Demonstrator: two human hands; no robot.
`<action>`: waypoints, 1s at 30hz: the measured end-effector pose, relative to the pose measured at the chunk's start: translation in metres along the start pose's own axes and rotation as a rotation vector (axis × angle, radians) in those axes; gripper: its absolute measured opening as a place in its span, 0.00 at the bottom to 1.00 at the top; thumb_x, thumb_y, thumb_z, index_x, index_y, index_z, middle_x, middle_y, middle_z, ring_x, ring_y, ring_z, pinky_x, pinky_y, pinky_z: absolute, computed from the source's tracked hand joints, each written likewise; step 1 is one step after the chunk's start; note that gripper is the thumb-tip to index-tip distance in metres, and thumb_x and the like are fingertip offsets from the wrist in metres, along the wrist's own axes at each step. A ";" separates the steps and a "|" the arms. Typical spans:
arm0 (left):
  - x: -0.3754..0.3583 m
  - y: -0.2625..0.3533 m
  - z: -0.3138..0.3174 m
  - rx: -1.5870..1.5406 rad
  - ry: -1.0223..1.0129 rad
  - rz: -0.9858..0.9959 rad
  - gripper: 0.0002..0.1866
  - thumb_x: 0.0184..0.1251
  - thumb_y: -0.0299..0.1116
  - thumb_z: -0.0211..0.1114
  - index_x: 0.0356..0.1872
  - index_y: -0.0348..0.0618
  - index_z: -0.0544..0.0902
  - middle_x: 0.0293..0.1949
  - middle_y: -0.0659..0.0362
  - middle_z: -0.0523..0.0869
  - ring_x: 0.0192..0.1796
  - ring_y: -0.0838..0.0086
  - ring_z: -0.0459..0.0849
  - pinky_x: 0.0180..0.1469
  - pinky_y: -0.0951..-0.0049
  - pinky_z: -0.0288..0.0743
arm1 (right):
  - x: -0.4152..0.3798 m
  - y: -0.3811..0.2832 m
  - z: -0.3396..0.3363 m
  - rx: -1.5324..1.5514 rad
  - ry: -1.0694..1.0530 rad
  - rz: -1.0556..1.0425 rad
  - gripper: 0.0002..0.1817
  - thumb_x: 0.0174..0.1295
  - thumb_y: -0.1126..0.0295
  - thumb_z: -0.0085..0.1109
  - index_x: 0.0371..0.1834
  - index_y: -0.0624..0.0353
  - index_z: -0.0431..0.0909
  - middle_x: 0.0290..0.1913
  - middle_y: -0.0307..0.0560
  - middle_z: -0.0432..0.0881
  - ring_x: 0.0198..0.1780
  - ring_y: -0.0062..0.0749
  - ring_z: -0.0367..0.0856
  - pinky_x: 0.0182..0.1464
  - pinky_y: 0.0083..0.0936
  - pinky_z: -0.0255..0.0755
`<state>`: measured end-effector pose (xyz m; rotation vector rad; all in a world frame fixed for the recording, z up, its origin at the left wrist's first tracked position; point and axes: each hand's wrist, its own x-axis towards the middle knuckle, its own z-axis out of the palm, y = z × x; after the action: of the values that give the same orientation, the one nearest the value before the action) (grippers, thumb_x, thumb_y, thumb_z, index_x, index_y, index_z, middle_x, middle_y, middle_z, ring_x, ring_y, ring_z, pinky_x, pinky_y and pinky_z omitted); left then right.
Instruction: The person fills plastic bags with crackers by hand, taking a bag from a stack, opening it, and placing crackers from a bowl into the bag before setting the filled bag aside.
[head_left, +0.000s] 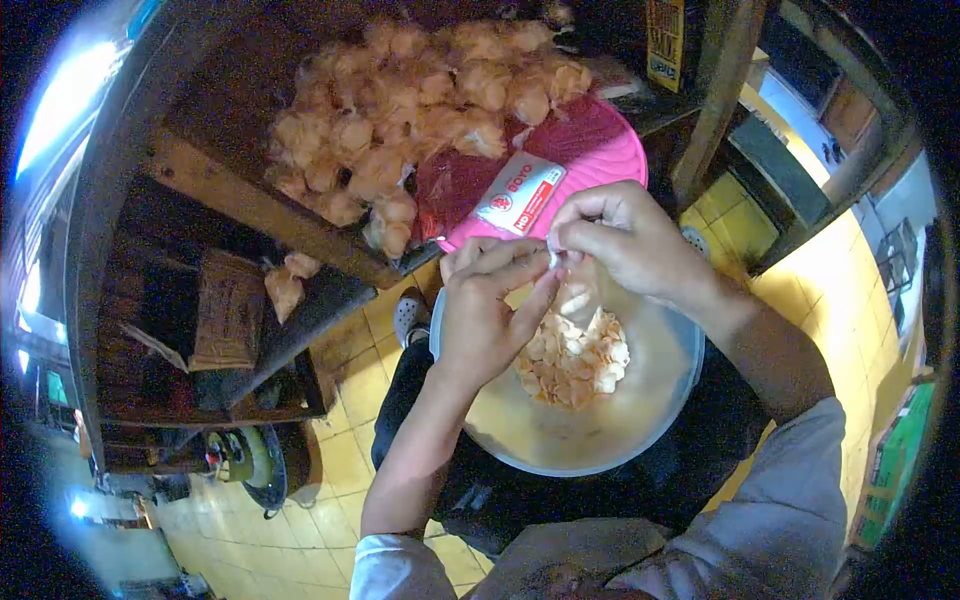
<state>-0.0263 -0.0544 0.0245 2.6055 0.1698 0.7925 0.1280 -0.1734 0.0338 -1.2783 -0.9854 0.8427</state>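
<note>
My left hand (497,308) and my right hand (632,245) meet above a large translucent bowl (672,400). Both are closed, fingertips pinching the whitish gathered neck of a clear plastic bag (580,292). The bag hangs below my fingers, and its lower outline is hard to tell from what lies behind. Thin pale-orange chips (572,368) lie in the bowl, which rests on my lap. Just beyond my hands, a white and red packet (521,194) marked "BOYO" lies on a pink ribbed tray or lid (622,150).
Many small filled plastic bags (420,110) are heaped on the wooden table behind the pink piece. Two more small bags (287,283) sit lower left, near a brown cardboard piece (228,308). A wooden post (722,95) stands at right. Yellow tiles (345,470) cover the floor.
</note>
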 end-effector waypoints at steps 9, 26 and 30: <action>0.018 -0.010 -0.019 -0.510 -0.548 -0.443 0.08 0.62 0.30 0.65 0.35 0.36 0.86 0.25 0.56 0.86 0.24 0.76 0.80 0.31 0.76 0.75 | 0.002 0.005 -0.023 -0.145 -0.156 0.067 0.06 0.65 0.71 0.58 0.34 0.63 0.80 0.29 0.37 0.80 0.29 0.16 0.75 0.35 0.18 0.69; 0.032 -0.118 0.028 0.108 -0.215 -0.080 0.19 0.55 0.19 0.60 0.48 0.46 0.85 0.43 0.45 0.86 0.45 0.48 0.84 0.49 0.55 0.78 | 0.018 0.036 -0.022 -0.606 0.076 -0.205 0.10 0.60 0.74 0.58 0.44 0.64 0.77 0.28 0.41 0.77 0.28 0.22 0.75 0.35 0.22 0.72; 0.038 -0.081 0.022 0.243 -0.193 -0.170 0.14 0.58 0.19 0.56 0.45 0.42 0.79 0.41 0.44 0.84 0.42 0.45 0.83 0.44 0.50 0.78 | 0.033 0.051 -0.011 -0.807 0.103 -0.427 0.12 0.57 0.73 0.61 0.44 0.62 0.76 0.29 0.49 0.78 0.28 0.37 0.79 0.36 0.33 0.74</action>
<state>0.0182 0.0198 -0.0067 2.8276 0.4493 0.4839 0.1519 -0.1406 -0.0132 -1.6615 -1.5195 0.0177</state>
